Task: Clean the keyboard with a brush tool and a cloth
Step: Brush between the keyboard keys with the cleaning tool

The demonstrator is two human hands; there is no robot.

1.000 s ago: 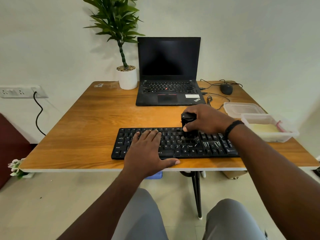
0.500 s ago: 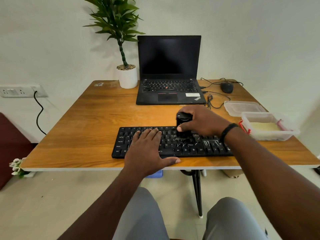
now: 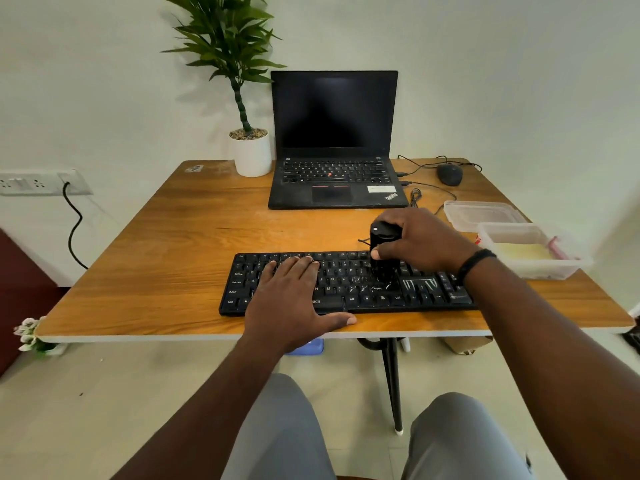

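Wooden table [image 3: 180, 244]. Black laptop [image 3: 334, 140] open at the far edge, potted plant [image 3: 250, 152] just beside it. Black keyboard [image 3: 429, 289] along the near edge, white streaks on its right keys. Two clear containers [image 3: 530, 251] by the right edge. Left hand [image 3: 294, 303] flat, fingers straight and together, pressing the keyboard's left half. Right hand [image 3: 420, 240] curled round a black brush tool [image 3: 382, 252], upright, tip on the keys right of centre. Mouse [image 3: 449, 174] at the far right corner.

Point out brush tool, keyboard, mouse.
brush tool [image 3: 382, 244], head view, black upper body.
keyboard [image 3: 349, 277], head view, bare middle keys.
mouse [image 3: 449, 174], head view, top shell.
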